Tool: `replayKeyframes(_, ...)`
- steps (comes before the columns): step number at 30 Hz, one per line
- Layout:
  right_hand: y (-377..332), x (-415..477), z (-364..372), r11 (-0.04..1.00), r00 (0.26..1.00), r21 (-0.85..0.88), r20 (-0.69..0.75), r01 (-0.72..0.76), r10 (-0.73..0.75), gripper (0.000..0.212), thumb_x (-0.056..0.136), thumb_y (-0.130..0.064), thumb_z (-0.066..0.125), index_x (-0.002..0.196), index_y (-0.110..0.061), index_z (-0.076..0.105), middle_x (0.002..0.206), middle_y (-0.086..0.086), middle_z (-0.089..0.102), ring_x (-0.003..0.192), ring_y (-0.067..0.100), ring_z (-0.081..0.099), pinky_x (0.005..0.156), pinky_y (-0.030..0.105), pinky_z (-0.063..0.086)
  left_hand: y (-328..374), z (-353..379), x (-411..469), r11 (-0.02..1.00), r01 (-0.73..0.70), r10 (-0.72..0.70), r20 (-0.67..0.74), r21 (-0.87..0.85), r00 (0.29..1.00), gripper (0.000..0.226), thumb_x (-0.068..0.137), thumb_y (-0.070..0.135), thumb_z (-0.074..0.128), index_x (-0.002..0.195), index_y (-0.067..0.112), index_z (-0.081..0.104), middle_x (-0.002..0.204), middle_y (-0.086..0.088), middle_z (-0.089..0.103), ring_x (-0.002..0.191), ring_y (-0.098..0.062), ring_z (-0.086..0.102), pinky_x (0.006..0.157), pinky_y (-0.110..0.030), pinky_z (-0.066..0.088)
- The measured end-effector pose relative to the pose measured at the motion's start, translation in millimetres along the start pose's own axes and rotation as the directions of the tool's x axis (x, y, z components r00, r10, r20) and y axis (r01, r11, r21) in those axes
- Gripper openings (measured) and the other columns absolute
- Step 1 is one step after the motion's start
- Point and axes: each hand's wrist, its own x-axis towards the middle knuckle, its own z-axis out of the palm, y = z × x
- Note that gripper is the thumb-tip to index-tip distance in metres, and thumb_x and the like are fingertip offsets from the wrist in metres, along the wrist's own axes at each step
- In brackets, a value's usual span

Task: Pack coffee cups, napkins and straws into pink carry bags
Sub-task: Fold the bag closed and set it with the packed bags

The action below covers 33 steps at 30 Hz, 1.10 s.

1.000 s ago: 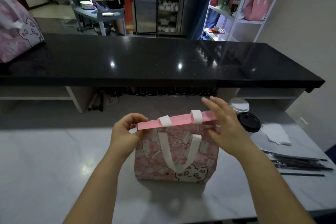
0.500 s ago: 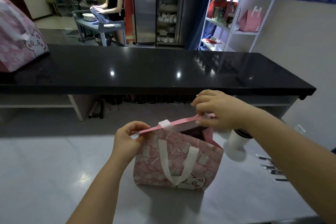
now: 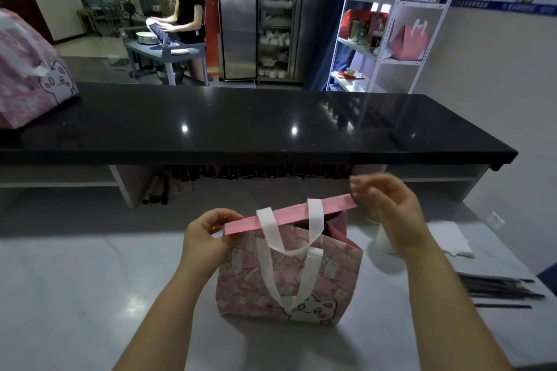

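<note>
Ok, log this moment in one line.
pink carry bag upright | left hand pinches rim's left end | right hand pinches right end

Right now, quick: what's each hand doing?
Left hand: pinching the left end of the top rim of the pink bag.
Right hand: pinching the rim's right end, though its fingertips are blurred.
</note>
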Motion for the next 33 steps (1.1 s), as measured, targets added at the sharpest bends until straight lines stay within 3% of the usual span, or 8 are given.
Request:
replayKeyframes(3, 30, -51, -8, 0.995, 0.998, 0.092, -0.039, -0.05, 0.053, 0.057, 0.069, -0.049, 0.08, 0.097, -0.002, 0.065, 0.116, 0.014, 0.068, 0.116, 0.036, 0.059, 0.1, 0.047, 0.048, -2, 1, 0, 1.0, 0.004, -0.004, -0.011, 0.012, 1.0, 0.031, 0.079, 0.011, 0.078, 0.083, 0.041, 0.072, 0.088, 0.018, 0.07, 0.084, 0.001, 0.064, 0.058, -0.013, 0.053)
replayKeyframes(6, 42, -69, -8, 0.976, 0.971, 0.092, 0.154, -0.196, 0.181, 0.085, 0.053, -0.058, 0.087, 0.107, 0.002, 0.062, 0.136, 0.003, 0.059, 0.128, 0.022, 0.053, 0.103, 0.043, 0.046, -3, 1, 0, 1.0, 0.008, -0.007, -0.016, 0.012, 1.0, 0.03, 0.079, 0.012, 0.078, 0.083, 0.041, 0.072, 0.088, 0.016, 0.071, 0.085, -0.002, 0.064, 0.059, -0.015, 0.054)
replayKeyframes(9, 48, -67, 2, 0.969, 0.95, 0.022, 0.2, -0.248, 0.239, 0.059, 0.055, -0.034, 0.089, 0.106, -0.013, 0.069, 0.148, -0.017, 0.044, 0.133, 0.01, 0.046, 0.105, 0.047, 0.041, -3, 0, -1, 1.0, 0.004, -0.004, -0.016, 0.013, 1.0, 0.029, 0.08, 0.012, 0.077, 0.083, 0.041, 0.073, 0.088, 0.015, 0.071, 0.085, -0.006, 0.065, 0.06, -0.018, 0.055)
replayKeyframes(13, 62, -57, 14, 0.961, 0.971, 0.139, 0.045, -0.238, 0.234, 0.035, 0.068, -0.012, 0.084, 0.098, -0.004, 0.066, 0.146, -0.022, 0.044, 0.133, 0.01, 0.046, 0.098, 0.04, 0.049, -3, -3, -1, 1.0, 0.017, -0.016, -0.023, 0.015, 1.0, 0.031, 0.081, 0.011, 0.075, 0.083, 0.041, 0.073, 0.089, 0.016, 0.071, 0.087, -0.013, 0.066, 0.06, -0.019, 0.056)
replayKeyframes(18, 69, -44, 30, 0.935, 0.96, 0.236, -0.033, -0.264, 0.28, 0.038, 0.069, -0.014, 0.072, 0.097, 0.011, 0.06, 0.142, -0.017, 0.05, 0.121, 0.014, 0.058, 0.091, 0.037, 0.053, -3, -6, -3, 1.0, 0.004, -0.004, -0.007, -0.018, 1.0, 0.033, 0.081, 0.007, 0.074, 0.08, 0.04, 0.073, 0.089, 0.012, 0.072, 0.085, -0.012, 0.067, 0.065, -0.023, 0.057)
replayKeyframes(22, 67, -44, 39, 0.966, 0.975, 0.195, -0.105, -0.171, 0.194, 0.008, 0.069, -0.016, 0.075, 0.075, -0.012, 0.071, 0.13, -0.005, 0.06, 0.117, 0.017, 0.06, 0.08, 0.028, 0.055, -7, -10, -1, 0.998, 0.038, -0.041, -0.042, -0.052, 0.998, 0.04, 0.084, -0.001, 0.069, 0.078, 0.038, 0.074, 0.086, 0.011, 0.072, 0.083, -0.01, 0.067, 0.059, -0.017, 0.055)
replayKeyframes(30, 70, -47, 52, 0.995, 0.954, 0.101, -0.294, -0.025, 0.054, 0.018, 0.068, -0.017, 0.077, 0.08, -0.029, 0.071, 0.084, -0.008, 0.072, 0.084, 0.009, 0.068, 0.074, 0.026, 0.057, 0, -10, 5, 0.995, 0.059, -0.06, -0.009, -0.085, 0.998, 0.037, 0.082, -0.004, 0.07, 0.074, 0.032, 0.075, 0.081, 0.007, 0.072, 0.076, -0.007, 0.068, 0.058, -0.015, 0.053)
replayKeyframes(33, 69, -44, 51, 1.0, 0.959, 0.009, -0.284, -0.009, 0.011, 0.015, 0.069, -0.019, 0.079, 0.075, -0.023, 0.065, 0.085, -0.009, 0.071, 0.083, 0.011, 0.066, 0.076, 0.03, 0.057, 1, -11, 6, 0.993, 0.07, -0.069, 0.012, -0.095, 0.998, 0.029, 0.08, 0.0, 0.073, 0.076, 0.029, 0.075, 0.08, 0.005, 0.072, 0.078, -0.012, 0.068, 0.061, -0.017, 0.055)
